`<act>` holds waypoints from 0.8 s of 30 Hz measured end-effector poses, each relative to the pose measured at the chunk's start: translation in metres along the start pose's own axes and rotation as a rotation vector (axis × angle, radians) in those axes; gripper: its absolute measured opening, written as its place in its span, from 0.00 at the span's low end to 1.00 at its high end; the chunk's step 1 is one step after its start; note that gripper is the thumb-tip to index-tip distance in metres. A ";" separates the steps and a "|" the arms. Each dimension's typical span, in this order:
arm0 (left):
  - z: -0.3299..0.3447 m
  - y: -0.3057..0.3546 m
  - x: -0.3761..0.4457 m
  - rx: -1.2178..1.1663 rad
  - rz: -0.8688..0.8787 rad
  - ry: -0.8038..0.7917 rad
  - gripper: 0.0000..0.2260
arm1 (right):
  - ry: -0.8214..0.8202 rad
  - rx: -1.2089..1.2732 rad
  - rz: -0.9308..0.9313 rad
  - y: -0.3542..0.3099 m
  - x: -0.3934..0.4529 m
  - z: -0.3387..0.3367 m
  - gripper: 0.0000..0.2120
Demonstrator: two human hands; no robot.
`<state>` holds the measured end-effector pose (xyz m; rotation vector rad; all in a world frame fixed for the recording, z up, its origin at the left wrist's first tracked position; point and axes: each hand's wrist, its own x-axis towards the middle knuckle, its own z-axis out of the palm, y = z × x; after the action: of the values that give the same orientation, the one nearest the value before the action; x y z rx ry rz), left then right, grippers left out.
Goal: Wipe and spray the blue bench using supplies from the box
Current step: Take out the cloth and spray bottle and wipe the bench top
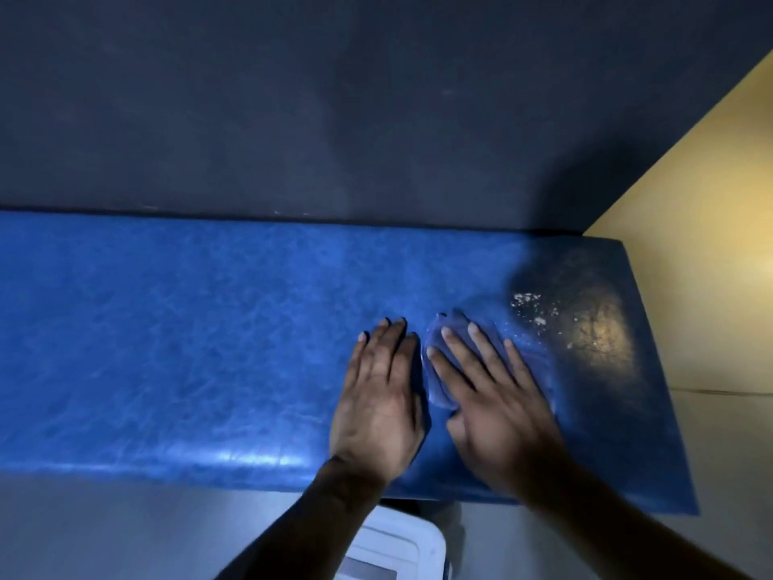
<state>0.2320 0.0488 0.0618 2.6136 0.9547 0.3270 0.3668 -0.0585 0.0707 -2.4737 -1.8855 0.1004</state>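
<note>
The blue padded bench (pixel 188 328) runs across the view against a dark wall. A blue cloth (pixel 437 353) lies on its right part. My right hand (pixel 493 403) presses flat on the cloth with its fingers spread. Just left of the cloth, my left hand (pixel 378 399) rests flat on the bare bench surface and holds nothing. White crumbs and specks (pixel 533 307) lie on the bench right of the cloth, near the bench's right end.
A white plastic box (pixel 397 550) stands on the floor below the bench's front edge, between my forearms. A dark blue wall (pixel 334 110) rises behind the bench. A yellow wall (pixel 702 253) borders the bench's right end.
</note>
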 end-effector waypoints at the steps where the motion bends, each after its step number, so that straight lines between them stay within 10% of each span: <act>1: 0.003 0.001 0.000 0.021 -0.012 -0.006 0.26 | -0.032 -0.020 -0.043 0.010 0.010 -0.002 0.37; 6: 0.006 -0.001 0.000 0.050 -0.021 0.000 0.29 | -0.084 -0.093 -0.150 0.058 0.068 -0.011 0.35; 13: 0.009 -0.004 0.000 0.058 -0.012 0.019 0.29 | 0.004 0.095 0.216 0.095 0.114 -0.012 0.35; 24: 0.005 0.003 -0.003 0.119 -0.025 -0.002 0.29 | -0.015 0.100 0.432 0.064 -0.007 -0.014 0.36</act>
<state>0.2334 0.0436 0.0581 2.7051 1.0355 0.2693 0.4270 -0.0820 0.0806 -2.7662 -1.2820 0.2165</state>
